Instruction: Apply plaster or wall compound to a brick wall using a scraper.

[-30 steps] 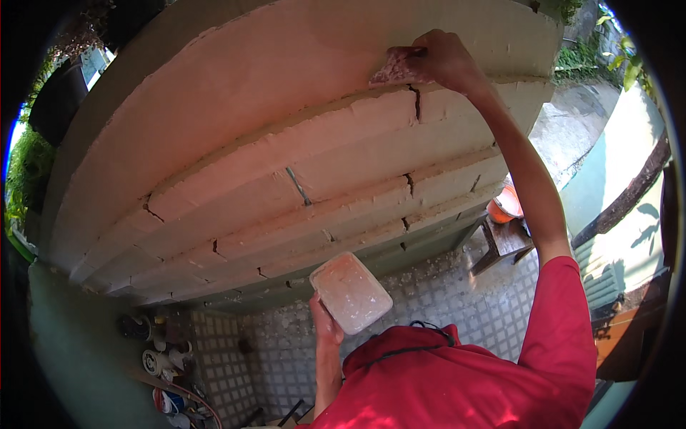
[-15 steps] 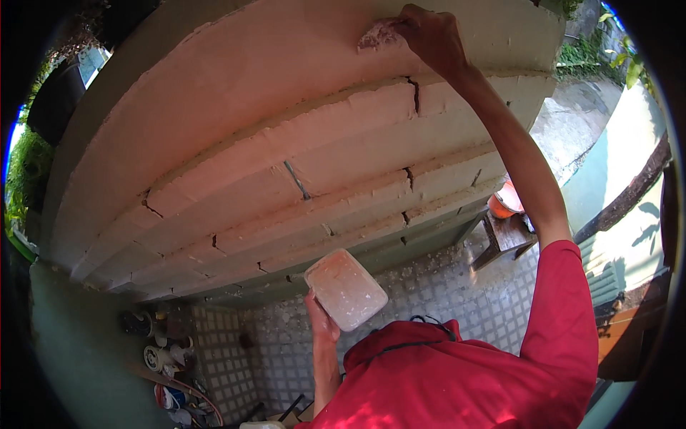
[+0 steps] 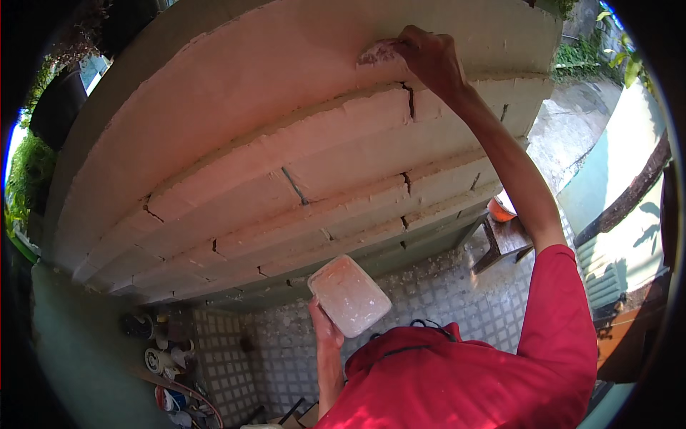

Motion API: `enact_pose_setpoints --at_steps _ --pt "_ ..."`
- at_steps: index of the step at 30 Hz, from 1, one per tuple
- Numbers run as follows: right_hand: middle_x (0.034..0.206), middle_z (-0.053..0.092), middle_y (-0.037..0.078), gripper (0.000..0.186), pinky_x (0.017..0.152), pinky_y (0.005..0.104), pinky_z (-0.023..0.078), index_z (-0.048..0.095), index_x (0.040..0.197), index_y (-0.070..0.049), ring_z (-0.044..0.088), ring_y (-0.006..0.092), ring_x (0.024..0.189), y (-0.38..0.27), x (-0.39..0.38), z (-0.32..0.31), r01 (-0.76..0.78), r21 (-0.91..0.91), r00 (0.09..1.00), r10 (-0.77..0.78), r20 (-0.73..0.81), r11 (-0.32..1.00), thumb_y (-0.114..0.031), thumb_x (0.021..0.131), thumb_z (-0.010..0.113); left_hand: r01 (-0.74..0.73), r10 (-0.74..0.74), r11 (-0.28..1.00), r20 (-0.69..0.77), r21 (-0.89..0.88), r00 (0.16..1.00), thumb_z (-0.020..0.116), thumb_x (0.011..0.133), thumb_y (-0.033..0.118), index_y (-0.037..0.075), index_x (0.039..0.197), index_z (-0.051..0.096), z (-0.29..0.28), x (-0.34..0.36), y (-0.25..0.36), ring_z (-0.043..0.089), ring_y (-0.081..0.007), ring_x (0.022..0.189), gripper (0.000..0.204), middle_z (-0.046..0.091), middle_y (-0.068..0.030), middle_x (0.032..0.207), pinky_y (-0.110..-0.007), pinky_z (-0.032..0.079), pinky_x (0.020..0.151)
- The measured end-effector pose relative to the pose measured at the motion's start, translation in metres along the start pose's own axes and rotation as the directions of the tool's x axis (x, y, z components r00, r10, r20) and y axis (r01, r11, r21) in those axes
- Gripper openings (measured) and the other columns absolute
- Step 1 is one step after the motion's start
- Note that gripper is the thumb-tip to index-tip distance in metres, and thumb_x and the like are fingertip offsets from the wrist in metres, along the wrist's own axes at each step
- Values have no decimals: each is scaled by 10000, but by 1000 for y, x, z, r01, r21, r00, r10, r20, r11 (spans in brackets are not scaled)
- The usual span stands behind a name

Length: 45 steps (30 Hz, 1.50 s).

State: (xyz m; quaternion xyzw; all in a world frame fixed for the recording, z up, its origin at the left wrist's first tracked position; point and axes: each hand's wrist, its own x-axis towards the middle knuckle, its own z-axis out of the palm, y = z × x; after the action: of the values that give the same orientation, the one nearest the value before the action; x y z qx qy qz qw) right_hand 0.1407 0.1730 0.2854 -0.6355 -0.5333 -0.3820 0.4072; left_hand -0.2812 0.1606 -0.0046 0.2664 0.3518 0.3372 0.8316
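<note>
My right hand reaches up to the pale plastered wall, its fingers closed around a flat scraper smeared with pinkish-white paste. The scraper lies against the wall's smooth upper band, above a ledge with a dark crack. Lower down, in front of my body, my left hand grips the side of a shallow rectangular plastic tub. White specks dot the tub's surface, and its far end looks pinkish. Part of the left hand's fingers is hidden by the tub.
Stepped ledges with several cracks run along the wall. A wooden stool with an orange bucket stands at the right over a tiled floor. Buckets and cans crowd the lower left. Potted plants sit at the far left.
My right hand and the scraper have slid slightly down the wall. The tub in my left hand has shifted a little to the right and down.
</note>
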Motion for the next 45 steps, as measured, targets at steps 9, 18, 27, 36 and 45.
enact_pose_setpoints --at_steps 9,18,27,36,45 --pt "640 639 163 132 505 373 503 685 834 -29 642 280 550 -19 -13 -18 15 92 998 -21 59 996 -154 808 718 -33 33 999 -43 16 999 400 935 421 91 1300 522 2 -5 3 604 -230 1113 507 611 -50 1235 -377 493 951" --pt "634 644 143 121 495 349 491 675 791 -42 630 271 531 -24 -8 -36 41 132 982 -16 -186 990 -153 818 715 -29 29 1000 -54 -4 998 391 939 424 98 1295 520 -1 -7 4 604 -238 1112 500 607 -50 1237 -381 495 948" --pt "609 621 117 121 495 331 492 668 787 -36 633 240 532 20 -29 -12 81 -68 991 -88 -101 994 -141 825 713 -15 16 1000 -42 20 999 393 941 430 96 1281 530 6 -4 3 608 -232 1100 496 610 -51 1228 -381 497 939" --pt "640 654 133 114 484 328 504 682 815 -38 651 224 533 15 -14 -19 55 -62 998 -55 15 997 -146 822 717 -31 30 999 -45 -20 999 399 935 415 90 1279 533 3 -5 0 612 -232 1095 491 616 -54 1221 -377 498 938" --pt "591 619 154 172 457 342 489 660 790 -22 630 258 494 -5 -9 -29 -14 109 988 31 -154 994 -175 834 725 -18 17 1000 -31 -21 999 390 942 389 85 1274 536 3 -4 2 614 -231 1092 474 621 -56 1212 -373 499 942"
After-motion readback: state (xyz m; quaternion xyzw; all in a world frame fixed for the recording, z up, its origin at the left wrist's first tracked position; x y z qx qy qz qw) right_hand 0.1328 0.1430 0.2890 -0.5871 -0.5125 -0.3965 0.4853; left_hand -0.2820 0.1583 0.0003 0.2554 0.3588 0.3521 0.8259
